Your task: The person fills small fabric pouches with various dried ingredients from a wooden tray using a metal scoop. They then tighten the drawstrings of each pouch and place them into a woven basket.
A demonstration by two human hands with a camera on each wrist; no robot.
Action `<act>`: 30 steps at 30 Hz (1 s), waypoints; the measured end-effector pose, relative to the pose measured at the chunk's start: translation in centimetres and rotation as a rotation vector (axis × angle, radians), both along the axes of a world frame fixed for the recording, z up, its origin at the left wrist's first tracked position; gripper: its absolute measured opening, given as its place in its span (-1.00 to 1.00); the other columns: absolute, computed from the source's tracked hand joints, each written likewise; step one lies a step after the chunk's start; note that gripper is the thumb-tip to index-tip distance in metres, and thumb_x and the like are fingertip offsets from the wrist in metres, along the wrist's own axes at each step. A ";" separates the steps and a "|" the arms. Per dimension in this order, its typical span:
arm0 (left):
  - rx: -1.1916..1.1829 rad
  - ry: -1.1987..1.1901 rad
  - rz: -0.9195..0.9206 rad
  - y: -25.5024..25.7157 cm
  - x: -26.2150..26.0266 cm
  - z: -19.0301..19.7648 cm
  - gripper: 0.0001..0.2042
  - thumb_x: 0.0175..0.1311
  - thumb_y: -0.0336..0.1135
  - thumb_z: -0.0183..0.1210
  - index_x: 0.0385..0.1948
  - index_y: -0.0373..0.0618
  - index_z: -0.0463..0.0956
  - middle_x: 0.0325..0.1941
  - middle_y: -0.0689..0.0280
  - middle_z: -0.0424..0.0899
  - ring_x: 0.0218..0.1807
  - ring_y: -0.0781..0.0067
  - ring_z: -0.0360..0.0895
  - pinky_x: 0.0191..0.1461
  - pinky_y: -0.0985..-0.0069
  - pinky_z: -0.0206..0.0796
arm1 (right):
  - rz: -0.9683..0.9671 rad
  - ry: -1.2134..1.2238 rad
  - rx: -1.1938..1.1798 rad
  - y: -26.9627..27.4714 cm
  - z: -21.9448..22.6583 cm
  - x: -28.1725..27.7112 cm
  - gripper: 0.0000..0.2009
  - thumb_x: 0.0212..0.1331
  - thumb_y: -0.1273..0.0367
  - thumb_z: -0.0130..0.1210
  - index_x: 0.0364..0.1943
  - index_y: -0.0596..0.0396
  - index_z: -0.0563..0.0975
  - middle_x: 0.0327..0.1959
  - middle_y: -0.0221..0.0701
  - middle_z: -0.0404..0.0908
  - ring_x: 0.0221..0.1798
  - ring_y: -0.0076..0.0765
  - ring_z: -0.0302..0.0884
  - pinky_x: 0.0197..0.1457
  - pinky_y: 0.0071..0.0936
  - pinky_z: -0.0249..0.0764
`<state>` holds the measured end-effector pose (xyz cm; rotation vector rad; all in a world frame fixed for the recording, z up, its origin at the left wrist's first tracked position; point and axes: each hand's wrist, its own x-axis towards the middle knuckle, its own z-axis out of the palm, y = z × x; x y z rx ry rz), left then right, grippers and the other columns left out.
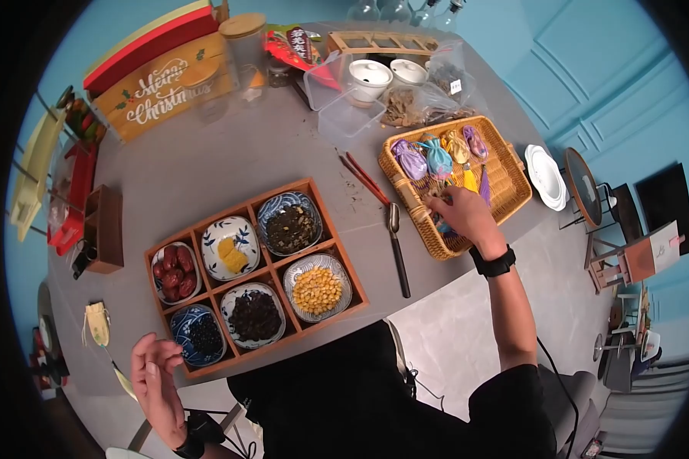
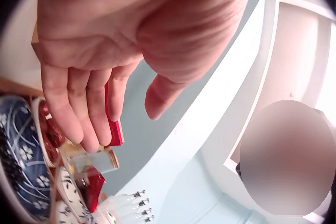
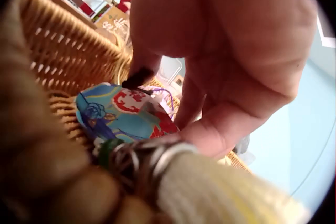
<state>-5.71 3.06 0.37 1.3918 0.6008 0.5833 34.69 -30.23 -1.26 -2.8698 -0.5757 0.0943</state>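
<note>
My right hand reaches into the wicker basket at its near left side. In the right wrist view, its thumb and fingers pinch a blue sachet with red and floral patterns. A pale tassel with a silvery ring crosses the foreground there. Purple, turquoise and gold drawstring pouches lie along the basket's far side. My left hand is raised, palm showing and fingers loosely extended, beside the near left corner of the wooden divided box. It holds nothing.
Bowls of red dates, yellow kernels and dark dried pieces fill the box. A spoon and red sticks lie between box and basket. Behind stand white lidded cups, plastic containers and a Christmas crate.
</note>
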 end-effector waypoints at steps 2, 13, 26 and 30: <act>0.013 0.018 0.064 0.2 -1.1 -0.9 -0.63 0.40 -0.18 0.01 0.08 -0.26 0.35 -0.12 0.19 0.55 -0.08 0.42 0.50 0.01 0.53 0.30 | -0.078 -0.086 0.074 -0.1 0.4 -0.5 -0.59 0.19 0.11 0.11 -0.31 0.30 0.55 -0.34 0.02 0.62 -0.28 0.14 0.60 -0.21 -0.10 0.49; 0.164 0.265 0.604 3.1 -7.0 -8.0 -0.75 0.44 -0.08 -0.01 -0.19 0.00 0.55 -0.45 0.50 0.42 -0.41 0.67 0.31 -0.36 0.65 0.16 | -0.161 -0.115 0.754 -1.2 -4.2 -13.6 -0.63 0.34 0.46 -0.09 0.23 0.14 0.37 -0.08 -0.28 0.59 -0.17 -0.44 0.52 -0.20 -0.53 0.48; 0.333 0.264 0.656 4.5 -3.1 -10.0 -0.58 0.41 -0.12 -0.01 -0.58 -0.25 0.54 -0.68 0.38 0.43 -0.54 0.64 0.33 -0.44 0.56 0.19 | -0.089 -0.340 0.626 2.8 -10.7 -14.2 -0.68 0.37 0.29 0.01 0.00 0.30 0.50 -0.15 -0.19 0.52 -0.10 -0.14 0.49 0.01 -0.31 0.39; 0.294 0.264 0.683 4.5 -3.2 -10.2 -0.55 0.42 -0.10 -0.02 -0.60 -0.26 0.54 -0.67 0.38 0.44 -0.54 0.63 0.33 -0.43 0.55 0.20 | -0.141 -0.385 0.629 3.2 -11.2 -14.1 -0.73 0.36 0.32 0.02 -0.09 0.29 0.54 -0.21 -0.20 0.51 -0.15 -0.11 0.49 -0.03 -0.32 0.39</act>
